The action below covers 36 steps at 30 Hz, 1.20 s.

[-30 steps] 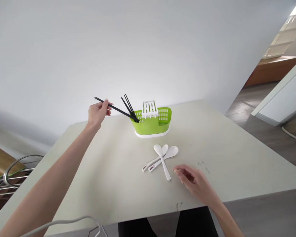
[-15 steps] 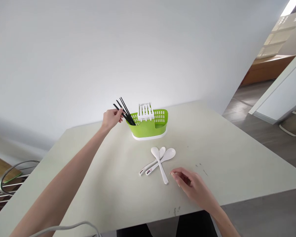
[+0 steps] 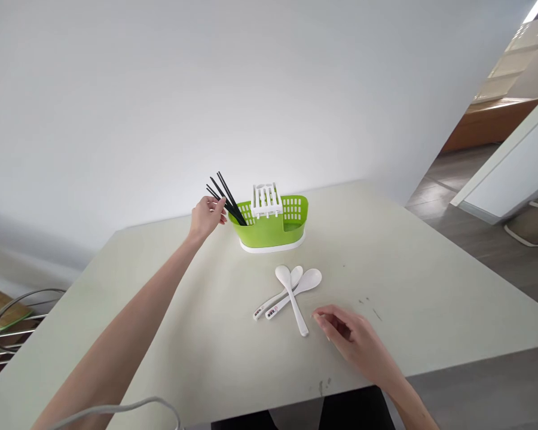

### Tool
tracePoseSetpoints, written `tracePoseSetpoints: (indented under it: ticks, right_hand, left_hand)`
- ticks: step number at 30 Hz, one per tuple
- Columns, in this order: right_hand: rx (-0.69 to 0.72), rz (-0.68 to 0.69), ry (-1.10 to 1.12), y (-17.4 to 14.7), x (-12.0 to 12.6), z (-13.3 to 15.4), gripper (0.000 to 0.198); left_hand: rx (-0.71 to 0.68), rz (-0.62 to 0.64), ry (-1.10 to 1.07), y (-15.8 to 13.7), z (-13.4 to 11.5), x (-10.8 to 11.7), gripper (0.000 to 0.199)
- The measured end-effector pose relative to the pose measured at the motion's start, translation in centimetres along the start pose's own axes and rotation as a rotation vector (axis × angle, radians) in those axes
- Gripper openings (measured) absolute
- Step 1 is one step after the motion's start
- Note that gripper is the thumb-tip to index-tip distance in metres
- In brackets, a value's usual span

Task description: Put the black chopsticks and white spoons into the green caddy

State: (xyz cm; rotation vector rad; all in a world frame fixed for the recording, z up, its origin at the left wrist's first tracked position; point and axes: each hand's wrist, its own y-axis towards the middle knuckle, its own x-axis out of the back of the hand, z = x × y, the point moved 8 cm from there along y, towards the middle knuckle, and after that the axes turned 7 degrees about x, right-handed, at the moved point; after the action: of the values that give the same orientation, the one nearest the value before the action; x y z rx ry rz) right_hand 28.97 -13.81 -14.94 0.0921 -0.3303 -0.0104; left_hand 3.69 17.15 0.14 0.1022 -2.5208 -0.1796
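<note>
Several black chopsticks [image 3: 231,206] lean to the left in the left compartment of a green basket [image 3: 264,236] with a white base. My left hand [image 3: 207,216] pinches one or more of them near the upper part, at the basket's left rim. On the table lie three white spoons [image 3: 299,304], crossed over one another in front of the basket. Just right of their handles, my right hand [image 3: 352,340] rests with its fingers curled together, nothing visible in them and not touching the spoons.
A white slotted rack [image 3: 266,202] sits over the basket's middle. The pale table [image 3: 399,269] stands against a white wall [image 3: 233,89]. A grey cable [image 3: 130,406] crosses the near left, and a metal wire rack [image 3: 9,328] stands beyond the left edge.
My left hand and the chopsticks it grips have shifted only slightly, with the chopstick tops a little more spread. The right hand stays by the spoons; the view has moved slightly.
</note>
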Motion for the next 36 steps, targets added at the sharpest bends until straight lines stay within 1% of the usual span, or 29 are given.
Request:
tracePoseSetpoints:
  ticks: [3, 5, 7, 9, 10, 12, 14, 16, 19, 21, 24, 30, 36]
  right_hand:
    - [-0.025, -0.01, 0.002, 0.0, -0.1, -0.3, 0.043]
    - [-0.042, -0.013, -0.001, 0.0, -0.2, -0.5, 0.041]
    - [-0.051, -0.012, -0.015, -0.1, -0.2, -0.6, 0.04]
    - [-0.055, -0.025, -0.033, -0.1, -0.2, -0.6, 0.04]
    - [-0.058, -0.034, -0.042, -0.1, -0.2, -0.6, 0.04]
    - [-0.066, -0.053, -0.06, -0.1, -0.1, -0.6, 0.04]
    - [-0.069, -0.061, -0.082, -0.1, -0.2, -0.5, 0.041]
    - [-0.069, -0.061, -0.105, -0.1, -0.2, -0.5, 0.042]
    - [-0.058, -0.066, -0.147, 0.0, -0.2, -0.5, 0.045]
    - [-0.047, -0.07, -0.172, 0.0, -0.2, -0.6, 0.046]
    - [-0.04, -0.07, -0.193, 0.2, -0.2, -0.9, 0.045]
    - [-0.081, -0.089, -0.202, 0.5, -0.4, -1.4, 0.043]
    - [-0.132, -0.166, -0.253, 0.6, -1.8, -1.2, 0.045]
  left_hand:
    - [0.004, -0.02, -0.069, -0.7, 1.2, 0.0, 0.037]
    - [0.009, -0.055, -0.121, -1.4, 2.6, 0.3, 0.042]
    - [0.022, -0.082, -0.162, -2.6, 4.2, 0.3, 0.044]
    - [0.029, -0.065, -0.154, -4.3, 5.7, -0.2, 0.044]
    - [0.028, -0.029, -0.127, -5.4, 6.3, -0.8, 0.044]
    - [0.007, 0.096, -0.052, -7.8, 7.1, -2.5, 0.043]
    - [-0.039, 0.23, 0.007, -10.5, 7.3, -4.4, 0.041]
    - [-0.09, 0.335, 0.044, -12.8, 7.2, -6.0, 0.04]
    - [-0.13, 0.407, 0.065, -14.9, 7.2, -7.4, 0.039]
    - [-0.127, 0.41, 0.057, -15.2, 7.4, -7.7, 0.039]
    - [-0.096, 0.401, 0.023, -15.0, 8.1, -7.6, 0.039]
    - [-0.08, 0.412, -0.036, -14.9, 9.0, -7.4, 0.039]
    - [-0.112, 0.413, -0.026, -15.3, 8.9, -7.5, 0.035]
